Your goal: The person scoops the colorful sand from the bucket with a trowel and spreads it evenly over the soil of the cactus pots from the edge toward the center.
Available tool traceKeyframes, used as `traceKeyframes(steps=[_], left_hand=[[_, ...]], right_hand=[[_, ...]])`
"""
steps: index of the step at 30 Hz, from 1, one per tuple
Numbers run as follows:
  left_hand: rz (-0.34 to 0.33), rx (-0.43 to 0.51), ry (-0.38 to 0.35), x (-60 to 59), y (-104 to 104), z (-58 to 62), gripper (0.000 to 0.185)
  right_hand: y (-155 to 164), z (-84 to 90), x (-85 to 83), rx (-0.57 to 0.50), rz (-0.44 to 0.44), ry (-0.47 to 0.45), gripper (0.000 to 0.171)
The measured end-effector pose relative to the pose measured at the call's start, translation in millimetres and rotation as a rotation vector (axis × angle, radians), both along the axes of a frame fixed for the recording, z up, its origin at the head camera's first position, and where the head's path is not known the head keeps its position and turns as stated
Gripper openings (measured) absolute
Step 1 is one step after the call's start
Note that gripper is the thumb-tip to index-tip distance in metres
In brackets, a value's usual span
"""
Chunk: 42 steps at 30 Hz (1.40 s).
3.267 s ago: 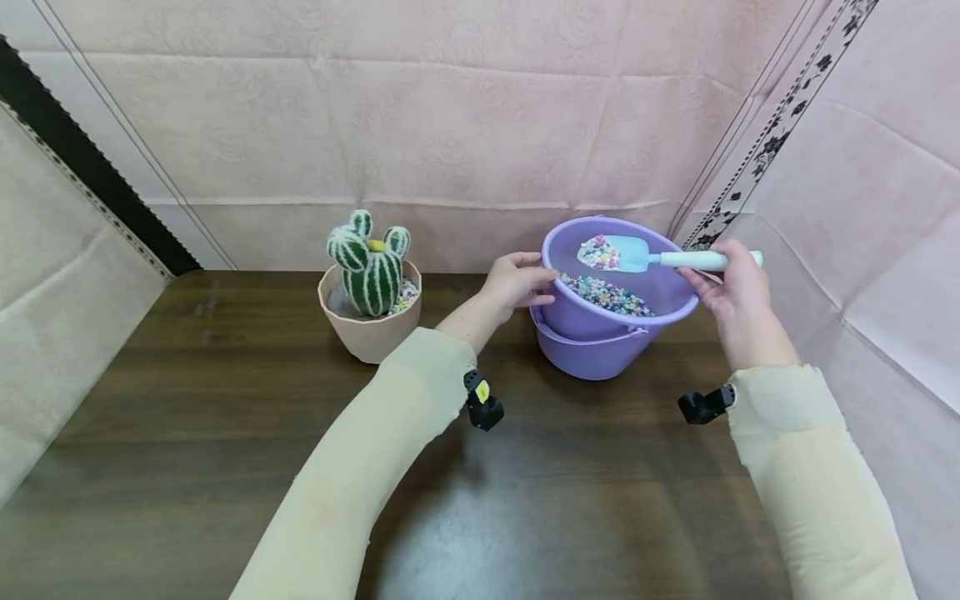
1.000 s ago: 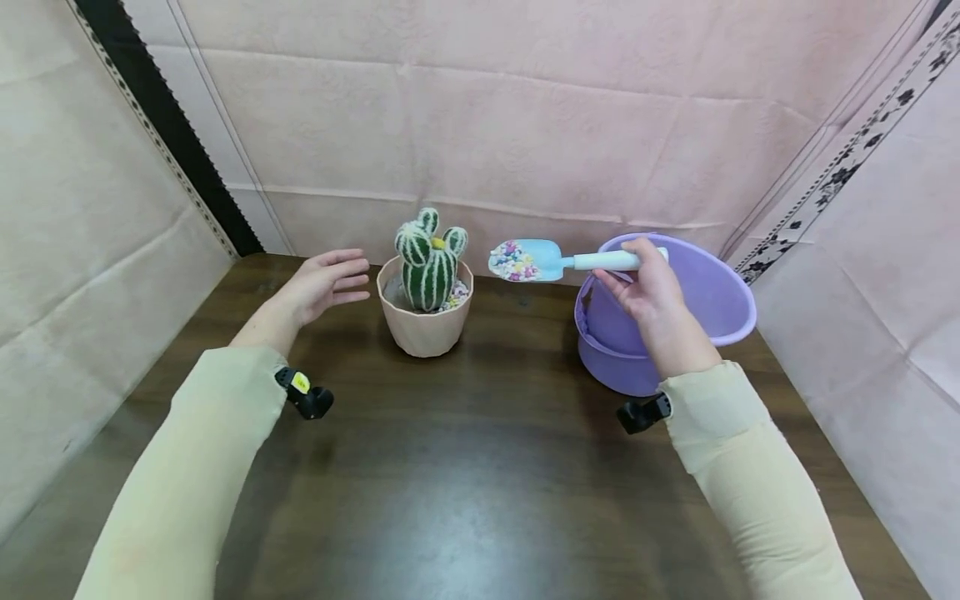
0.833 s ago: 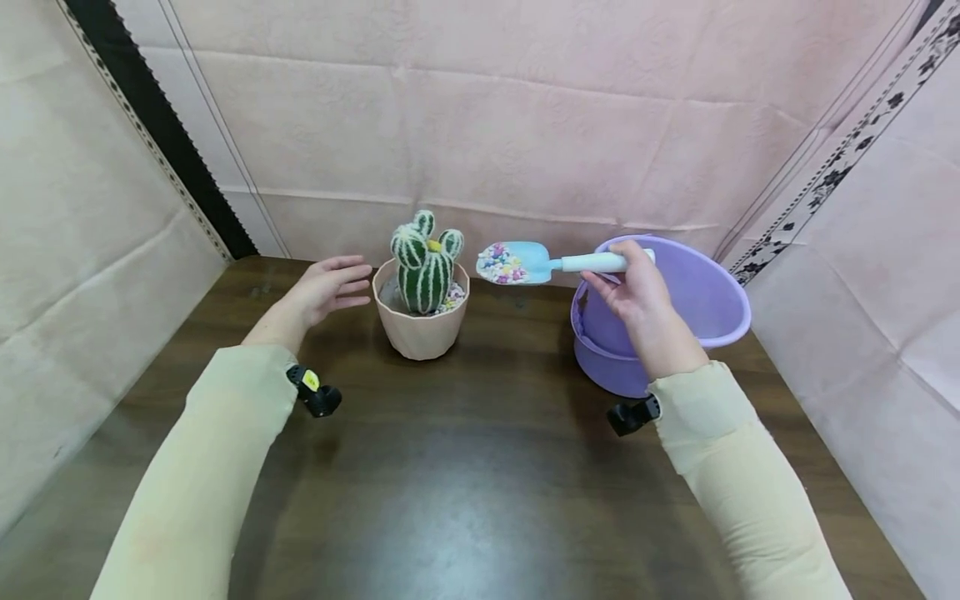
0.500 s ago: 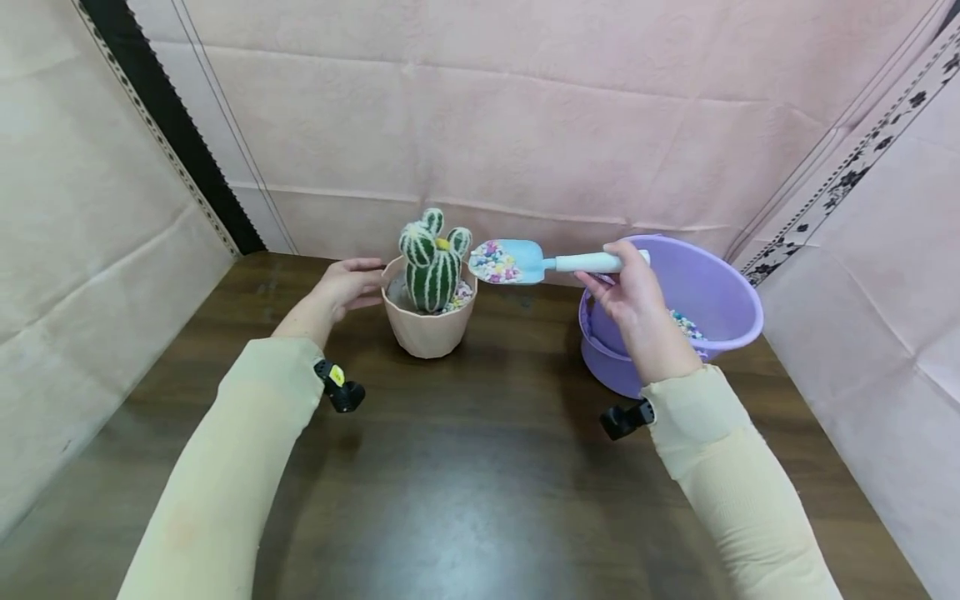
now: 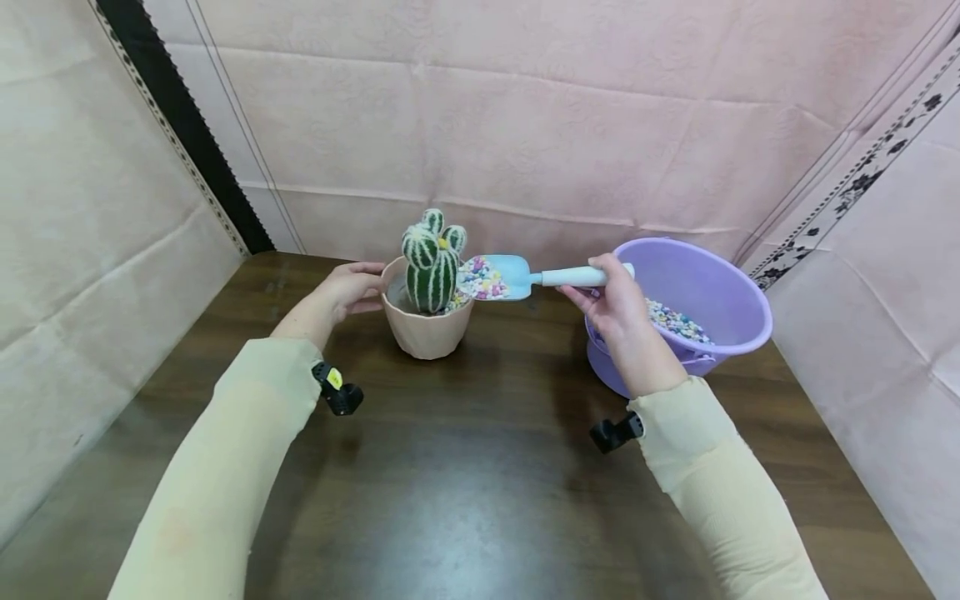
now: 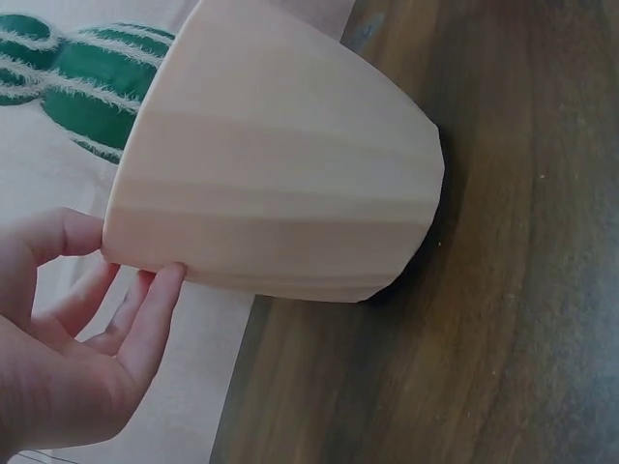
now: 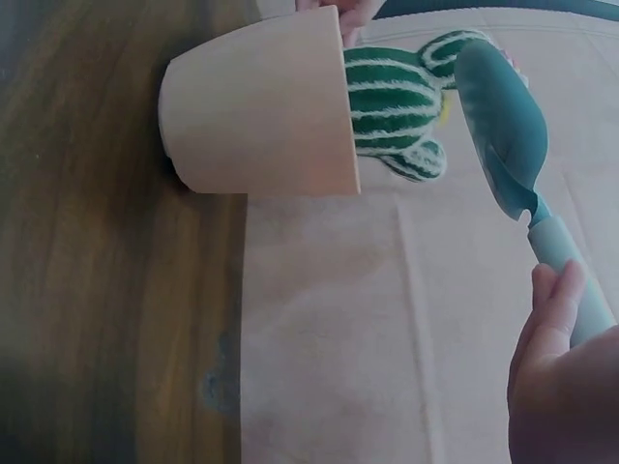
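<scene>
left hand (image 5: 341,292) pinches pot (image 5: 427,336) rim, cactus (image 5: 432,285) inside, right hand (image 5: 618,312) pinches scoop (image 5: 516,277) handle, colored pebbles (image 5: 480,280) on scoop at pot's edge, purple bucket (image 5: 708,287) beside right hand

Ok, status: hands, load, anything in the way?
Left hand touching pot. Right hand gripping trowel, coloured bits aboard, held higher than the pot. Cactus occupies part of pot opening.

Hands, 2: 1 left hand (image 5: 351,292), 1 right hand (image 5: 622,312). Pale sleeves (image 5: 217,450), 2. Black wrist cameras (image 5: 341,395), 2. Cactus (image 5: 432,280), 1, with 1 yellow flower (image 5: 442,243). Pot (image 5: 426,335), 1. Trowel (image 5: 517,279), 1. Purple bucket (image 5: 720,287), at least 1; a 2nd beneath unclear. Pebble lots (image 5: 483,279), 3; single stones too small to count. Table (image 5: 450,483), 1.
</scene>
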<state>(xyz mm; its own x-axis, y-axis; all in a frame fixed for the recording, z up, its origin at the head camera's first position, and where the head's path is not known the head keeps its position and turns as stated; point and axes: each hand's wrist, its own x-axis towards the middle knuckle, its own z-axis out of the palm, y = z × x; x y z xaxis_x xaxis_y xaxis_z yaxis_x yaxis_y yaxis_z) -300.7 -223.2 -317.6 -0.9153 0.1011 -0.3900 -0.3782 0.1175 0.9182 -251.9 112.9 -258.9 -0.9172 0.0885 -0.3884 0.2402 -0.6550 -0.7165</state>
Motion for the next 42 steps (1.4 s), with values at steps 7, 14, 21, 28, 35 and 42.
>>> traceKeyframes(steps=[7,14,21,28,35,42], left_hand=[[0.004,-0.009,0.014,3.2,-1,-1.5,0.057],[0.032,-0.04,0.017,1.5,-1,-4.4,0.049],[0.047,-0.046,0.02,3.4,0,-2.7,0.046],[0.069,-0.006,0.014,8.5,7,-1.0,0.047],[0.12,0.039,0.0,8.8,17,0.1,0.047],[0.157,0.044,-0.024,8.5,24,0.7,0.046]], right_hand=[[-7,-13.0,0.2,0.031,-0.027,0.017,0.009],[-16,-24.5,-0.7,0.085,-0.072,0.045,0.013],[-25,-31.8,-6.1,0.135,-0.118,0.046,0.011],[-29,-30.8,-12.0,0.177,-0.182,0.033,0.011],[-33,-20.4,-15.0,0.239,-0.207,0.04,0.005],[-32,-16.2,-16.2,0.323,-0.209,0.03,0.019]])
